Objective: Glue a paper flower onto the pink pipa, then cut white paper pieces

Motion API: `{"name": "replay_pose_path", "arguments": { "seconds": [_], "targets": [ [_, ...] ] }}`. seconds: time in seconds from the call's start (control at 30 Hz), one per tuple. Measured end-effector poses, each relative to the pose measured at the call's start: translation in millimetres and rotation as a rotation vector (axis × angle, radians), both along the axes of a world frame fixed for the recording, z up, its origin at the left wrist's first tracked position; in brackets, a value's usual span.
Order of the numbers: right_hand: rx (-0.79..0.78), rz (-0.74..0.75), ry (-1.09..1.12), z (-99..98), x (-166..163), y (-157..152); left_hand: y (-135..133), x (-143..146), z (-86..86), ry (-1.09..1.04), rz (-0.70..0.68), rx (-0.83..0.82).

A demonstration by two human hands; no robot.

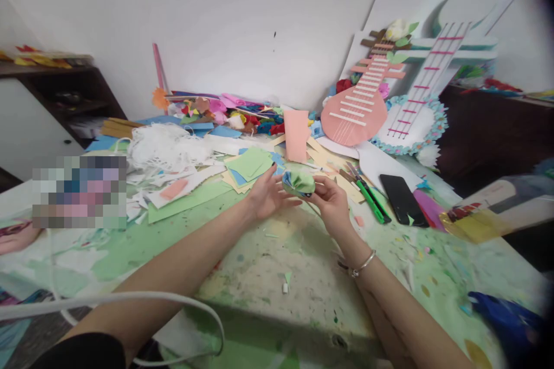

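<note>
item 1: pleated green paper piece (298, 183), folded fan-like with a touch of blue at its left edge. i see it held in the air just above the table (277, 277), between both hands, in the middle of my view.

item 2: right hand (331, 202). fingers closed around the right and lower side of the paper piece, grasping it. silver bracelet (363, 265) on the wrist.

item 3: left hand (268, 196). loosely cupped, fingers stretched under the piece, thumb raised by its left edge. it touches the paper; i cannot tell whether it truly grips.

item 4: loose green paper sheets (249, 164), flat on the table just behind the left hand.

item 5: pink paper sheet (296, 135), standing up behind the held piece.

item 6: green pens (372, 199), lying just right of the right hand, beside a black phone (402, 199), screen dark.

item 7: pink paper lute (359, 106), leaning on the wall at the back right, next to a white stringed paper instrument (424, 104).

item 8: heap of white shredded material (167, 147), back left, well apart from the hands.

item 9: white cable (130, 300), curving across the near left.
</note>
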State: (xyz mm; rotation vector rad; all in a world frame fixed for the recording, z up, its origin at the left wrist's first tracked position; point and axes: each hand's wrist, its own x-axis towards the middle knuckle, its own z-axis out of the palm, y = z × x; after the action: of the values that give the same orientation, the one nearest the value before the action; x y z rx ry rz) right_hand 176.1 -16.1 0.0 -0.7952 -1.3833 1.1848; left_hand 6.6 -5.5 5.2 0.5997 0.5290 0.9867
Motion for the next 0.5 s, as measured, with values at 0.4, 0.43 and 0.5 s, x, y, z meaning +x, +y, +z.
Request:
{"name": "replay_pose_path", "arguments": {
  "seconds": [0.4, 0.43, 0.5],
  "targets": [
    [0.285, -0.052, -0.099, -3.7, 2.6, -0.2, -4.8, 9.7, 3.8, -0.083, 0.079, -0.136],
    [0.274, -0.059, -0.099, -3.9, 3.8, 1.2, -5.0, 9.9, 5.1, -0.07, 0.097, -0.133],
    [0.237, -0.046, -0.129, -4.7, 5.6, 3.9, -4.8, 9.9, 6.8, -0.049, 0.15, -0.123]
  ]
}}
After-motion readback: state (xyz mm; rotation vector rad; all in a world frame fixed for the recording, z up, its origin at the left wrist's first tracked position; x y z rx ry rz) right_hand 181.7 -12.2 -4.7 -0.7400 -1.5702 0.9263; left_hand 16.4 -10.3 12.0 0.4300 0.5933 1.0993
